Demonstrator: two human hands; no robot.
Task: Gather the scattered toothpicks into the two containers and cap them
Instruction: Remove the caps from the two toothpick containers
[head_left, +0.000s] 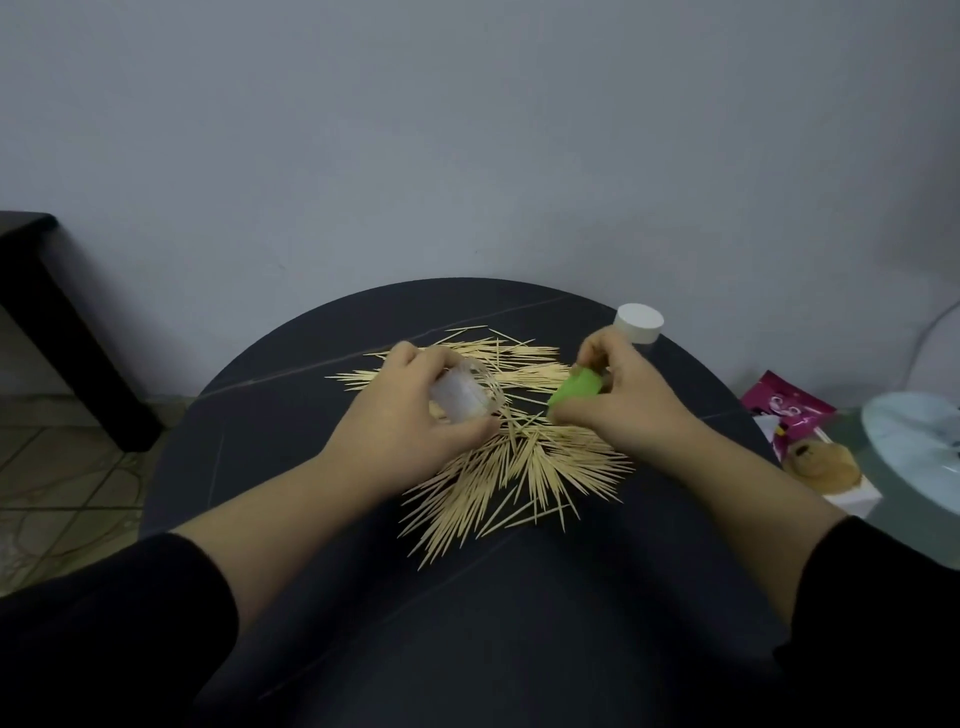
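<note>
**Toothpicks all loose on the table, both hands occupied**

On the round dark table (311, 545), much bare top near the body and at the left. Far rim close behind the heap; at the right rim, a second container (640, 323) with white top. Better not to sweep sticks toward those rims.

Across the middle, the toothpicks (524, 467), a wide fan under and between both hands. Very light, stiff, thin and pointed, probably easy to roll or snap. Best to rake together and pinch as a bundle at mid-length.

In the left hand (415, 410), fingers curled round it, a clear container (460, 397), tilted low over the heap; contents not possible to tell.

Between fingertips of the right hand (628, 405), a green cap (576, 391), as it seems. Smooth light plastic, maybe slippery; hold by the sides.
</note>
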